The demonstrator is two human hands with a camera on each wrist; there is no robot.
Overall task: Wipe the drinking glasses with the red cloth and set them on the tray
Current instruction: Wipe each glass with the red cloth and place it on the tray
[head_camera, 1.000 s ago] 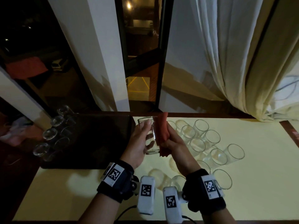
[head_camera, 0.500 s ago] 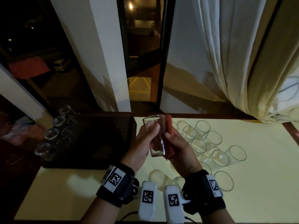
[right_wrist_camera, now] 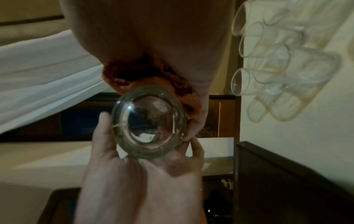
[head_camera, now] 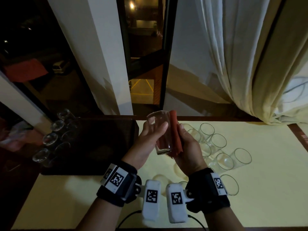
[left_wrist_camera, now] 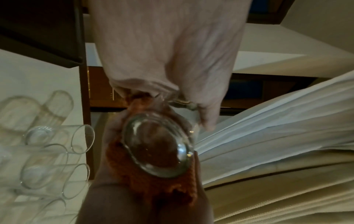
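1. The left hand (head_camera: 146,144) curls round the glass (head_camera: 160,132), thumb across its front; the right hand (head_camera: 188,147) presses the red cloth (head_camera: 175,130) along its side.
2. Wiping seems under way, above the table's (head_camera: 250,189) far edge.
3. Next: carry it left onto the dark tray (head_camera: 93,147), beside the glasses at its left edge.

pale yellow worktop (head_camera: 250,189) with a dark wood edge, big cream curtain (head_camera: 241,64) bunched up on the right, dark window (head_camera: 143,47) showing night lights outside, white pillar (head_camera: 93,52) left of it
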